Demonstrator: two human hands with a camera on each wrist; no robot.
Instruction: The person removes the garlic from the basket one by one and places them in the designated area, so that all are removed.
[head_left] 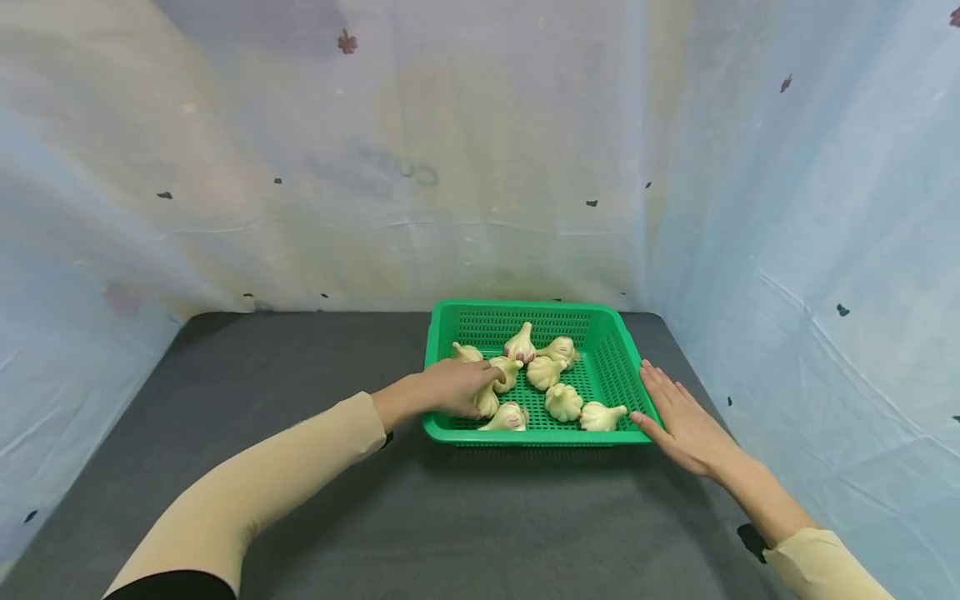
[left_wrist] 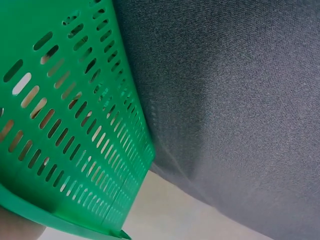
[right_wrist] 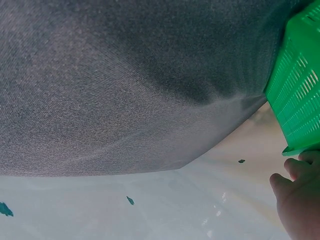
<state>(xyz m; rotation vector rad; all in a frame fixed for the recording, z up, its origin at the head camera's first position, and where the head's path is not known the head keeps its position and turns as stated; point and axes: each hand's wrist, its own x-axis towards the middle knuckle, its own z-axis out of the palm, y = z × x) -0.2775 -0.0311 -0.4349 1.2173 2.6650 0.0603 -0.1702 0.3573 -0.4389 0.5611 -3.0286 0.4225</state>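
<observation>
A green plastic basket [head_left: 525, 306] with slotted walls holds several garlic bulbs. My left hand [head_left: 456, 388] reaches over its left rim, and its curled fingers and thumb grip a garlic bulb [head_left: 487, 402] low in the basket. Right beside those fingertips lies another garlic bulb [head_left: 507, 372]. My right hand [head_left: 684, 427] rests along the right rim with its fingers straight and the thumb at the front corner. In the left wrist view the basket's wall [left_wrist: 75, 120] hides the bulbs, which show only through the slots. Fingers of my right hand [right_wrist: 302, 195] touch the rim in the right wrist view.
The basket stands at the back right of a dark grey cloth-covered table [head_left: 315, 483]. Whitish plastic sheeting [head_left: 480, 167] hangs close behind it and along both sides. More bulbs, such as an upright garlic bulb [head_left: 521, 345], lie spread over the basket's floor.
</observation>
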